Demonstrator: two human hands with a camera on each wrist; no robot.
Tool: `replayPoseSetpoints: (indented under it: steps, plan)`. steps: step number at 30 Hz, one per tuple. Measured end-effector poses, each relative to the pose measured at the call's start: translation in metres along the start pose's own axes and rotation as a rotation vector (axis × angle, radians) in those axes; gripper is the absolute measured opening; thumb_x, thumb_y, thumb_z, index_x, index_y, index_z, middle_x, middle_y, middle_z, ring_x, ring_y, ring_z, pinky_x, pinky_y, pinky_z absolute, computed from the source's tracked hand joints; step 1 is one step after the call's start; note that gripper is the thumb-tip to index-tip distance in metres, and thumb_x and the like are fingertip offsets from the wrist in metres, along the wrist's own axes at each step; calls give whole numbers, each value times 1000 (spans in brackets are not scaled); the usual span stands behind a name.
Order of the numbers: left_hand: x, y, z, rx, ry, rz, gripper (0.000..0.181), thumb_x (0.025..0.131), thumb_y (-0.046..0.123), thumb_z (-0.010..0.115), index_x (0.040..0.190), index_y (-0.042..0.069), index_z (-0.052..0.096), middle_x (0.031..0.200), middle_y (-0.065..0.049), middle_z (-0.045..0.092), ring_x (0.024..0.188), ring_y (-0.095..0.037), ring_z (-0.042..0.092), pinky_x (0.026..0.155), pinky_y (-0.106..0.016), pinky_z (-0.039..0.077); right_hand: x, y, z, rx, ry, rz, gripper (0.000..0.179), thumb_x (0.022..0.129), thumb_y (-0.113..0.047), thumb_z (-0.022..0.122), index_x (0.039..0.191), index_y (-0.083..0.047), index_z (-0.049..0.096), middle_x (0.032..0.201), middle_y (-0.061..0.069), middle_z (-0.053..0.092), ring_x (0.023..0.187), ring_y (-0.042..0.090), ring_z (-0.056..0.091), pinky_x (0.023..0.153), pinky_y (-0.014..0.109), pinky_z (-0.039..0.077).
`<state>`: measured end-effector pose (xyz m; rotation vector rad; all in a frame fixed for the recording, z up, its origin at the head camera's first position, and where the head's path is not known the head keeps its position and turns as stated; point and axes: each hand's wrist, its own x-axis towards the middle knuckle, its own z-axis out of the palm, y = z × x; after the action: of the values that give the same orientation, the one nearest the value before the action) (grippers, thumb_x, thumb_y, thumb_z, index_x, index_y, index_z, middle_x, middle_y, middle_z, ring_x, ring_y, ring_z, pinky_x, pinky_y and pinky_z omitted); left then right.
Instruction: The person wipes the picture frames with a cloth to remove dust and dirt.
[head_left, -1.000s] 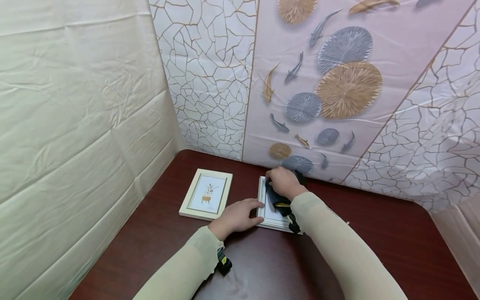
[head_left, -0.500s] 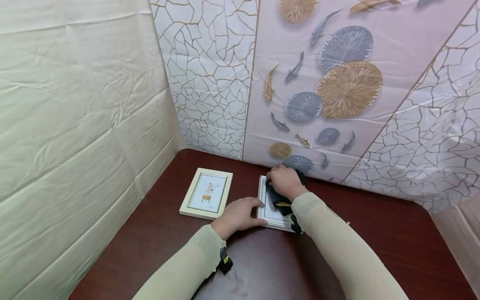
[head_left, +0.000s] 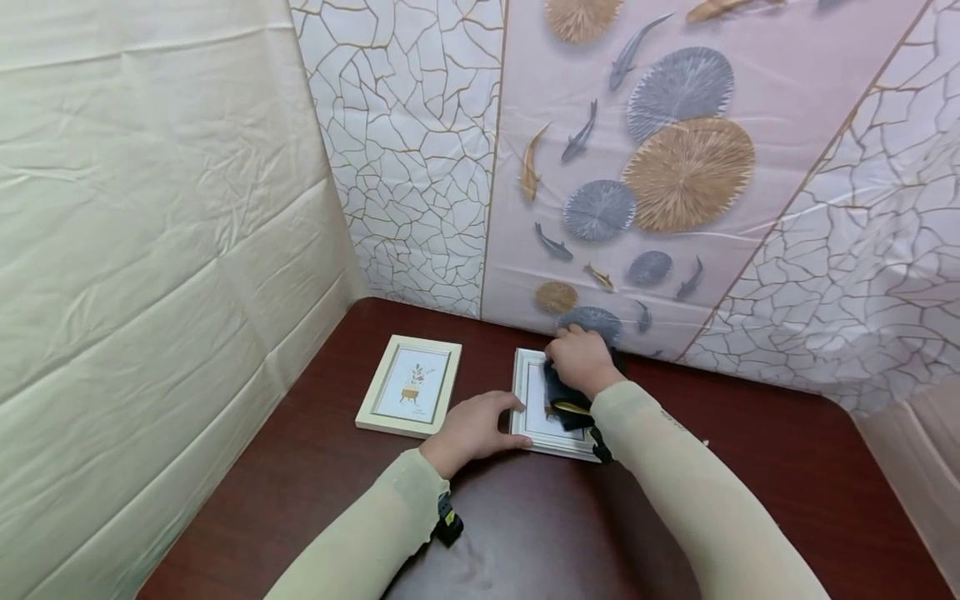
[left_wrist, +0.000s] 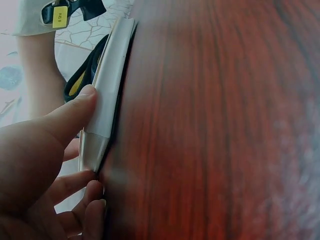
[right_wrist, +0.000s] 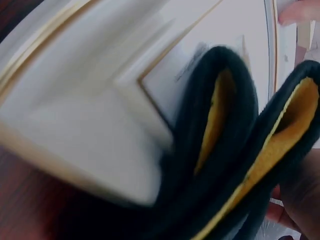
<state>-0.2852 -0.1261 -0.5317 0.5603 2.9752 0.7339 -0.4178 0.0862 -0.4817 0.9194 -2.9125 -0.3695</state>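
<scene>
While the left hand point(head_left: 476, 429) is gripping the near-left corner of a frame point(head_left: 535, 404) lying on the table point(head_left: 540, 533), thumb and fingers parted, the right hand point(head_left: 581, 360) is clutching a dark cloth point(head_left: 564, 398) over the frame's front.

Your left grip point(head_left: 474, 427) holds the near-left corner of the white frame point(head_left: 534, 404); your right grip point(head_left: 583, 360) has a dark cloth point(head_left: 566, 398) against its face. A cream frame point(head_left: 409, 387) lies apart, leftward on the table point(head_left: 525, 525).

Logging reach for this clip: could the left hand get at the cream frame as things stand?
Probably yes: the cream frame lies close beside the left hand, nothing visible between, though it would first need to release the white frame.
</scene>
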Motion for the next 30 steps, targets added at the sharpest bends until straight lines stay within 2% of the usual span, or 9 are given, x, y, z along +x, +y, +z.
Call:
replayPoseSetpoints:
  steps: [8, 15, 18, 22, 24, 30]
  plan:
    - [-1, -1, 5, 28, 24, 10, 58, 94, 61, 83, 139, 26, 72, 147, 3, 67, 130, -19, 67, 103, -42, 55, -5, 16, 6, -45, -53, 53, 18, 109, -17, 68, 107, -19, 86, 117, 10, 73, 109, 34, 63, 93, 59, 57]
    - [-1, 1, 6, 28, 33, 8, 57, 93, 63, 84, 136, 27, 73, 143, 4, 69, 125, -17, 68, 101, -41, 56, -11, 25, 7, 15, -89, 101, 18, 108, -18, 68, 110, -19, 86, 115, 10, 74, 110, 36, 66, 92, 58, 58]
    - [-1, 2, 6, 20, 43, 5, 58, 93, 63, 84, 136, 27, 73, 142, 5, 69, 124, -17, 69, 100, -41, 56, -14, 28, 5, 79, -108, 122, 21, 108, -17, 67, 95, -21, 83, 105, 7, 73, 97, 33, 67, 84, 56, 59]
    - [-1, 3, 7, 15, 44, 6, 58, 93, 64, 84, 136, 27, 73, 141, 5, 69, 123, -18, 69, 100, -41, 56, -19, 34, 3, 171, -145, 154, 32, 106, -18, 66, 75, -21, 69, 87, 5, 67, 77, 26, 60, 70, 49, 53]
    - [0, 3, 9, 15, 44, 8, 58, 92, 65, 83, 135, 27, 73, 141, 5, 69, 122, -18, 69, 99, -41, 56, -22, 37, 4, 200, -155, 160, 31, 106, -19, 66, 75, -21, 68, 86, 4, 66, 74, 24, 59, 67, 49, 51]
    - [0, 1, 7, 9, 48, -6, 59, 91, 67, 83, 136, 29, 73, 142, 6, 69, 122, -17, 69, 99, -41, 56, -31, 38, 6, 209, -129, 152, 21, 106, -21, 68, 88, -20, 78, 93, 5, 72, 79, 24, 67, 70, 52, 57]
